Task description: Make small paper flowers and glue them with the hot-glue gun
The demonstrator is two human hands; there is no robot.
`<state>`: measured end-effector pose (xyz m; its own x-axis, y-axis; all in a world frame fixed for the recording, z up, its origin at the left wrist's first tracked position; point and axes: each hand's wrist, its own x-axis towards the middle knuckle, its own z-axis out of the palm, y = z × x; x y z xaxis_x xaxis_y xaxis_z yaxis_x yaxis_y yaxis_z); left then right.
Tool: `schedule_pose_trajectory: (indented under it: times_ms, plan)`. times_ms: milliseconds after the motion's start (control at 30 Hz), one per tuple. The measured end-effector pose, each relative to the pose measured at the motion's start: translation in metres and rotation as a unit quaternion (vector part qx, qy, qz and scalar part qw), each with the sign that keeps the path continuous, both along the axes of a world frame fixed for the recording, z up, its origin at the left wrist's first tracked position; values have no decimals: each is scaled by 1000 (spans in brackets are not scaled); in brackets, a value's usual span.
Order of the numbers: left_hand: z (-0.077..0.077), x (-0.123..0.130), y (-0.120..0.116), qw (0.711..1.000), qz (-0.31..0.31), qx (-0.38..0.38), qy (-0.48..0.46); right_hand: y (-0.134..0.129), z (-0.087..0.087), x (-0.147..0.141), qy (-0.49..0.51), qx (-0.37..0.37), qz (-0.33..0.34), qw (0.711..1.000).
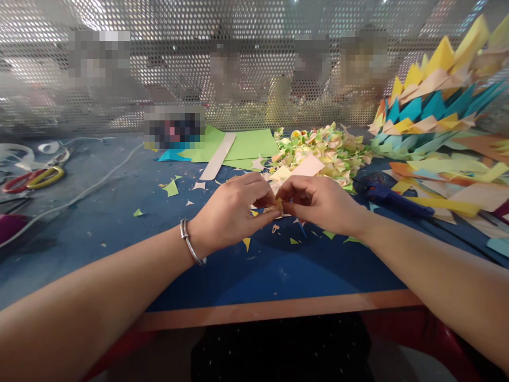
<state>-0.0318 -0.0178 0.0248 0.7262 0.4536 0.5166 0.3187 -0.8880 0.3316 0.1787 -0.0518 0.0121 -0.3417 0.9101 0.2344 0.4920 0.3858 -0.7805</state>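
Note:
My left hand (238, 209), with a silver bangle (191, 243) at its wrist, pinches a small yellowish piece of paper (279, 206) between thumb and fingers. From the other side my right hand (318, 204) grips the same piece, so the fingertips of both hands nearly meet. Fingers cover most of the paper, and its shape is hard to make out. Just beyond the hands lie a pale pink paper strip (308, 165) and a heap of small folded paper pieces (330, 146) in green, cream and pink.
Green sheets (250, 144) and a pale strip (218, 156) lie at the back. A blue glue gun (397, 199) and loose strips (473, 193) are on the right, below a layered paper model (437, 106). Scissors (45, 178) and a white cord (93, 187) are left. A perforated metal screen (254, 69) stands behind.

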Motion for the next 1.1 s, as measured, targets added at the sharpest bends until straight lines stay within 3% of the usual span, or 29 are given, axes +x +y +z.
schedule_pose_trajectory:
  times_ms: [200,800,1100]
  plan:
    - [-1,-1,3,1000,-18,-19,-17,0,-2,2,-1,0,-6,1000]
    - [-6,6,-1,997,62,-38,-39,-3,3,-4,-60,90,-29,994]
    - [-9,7,3,985,63,-153,-55,-4,0,-4,-64,94,-36,993]
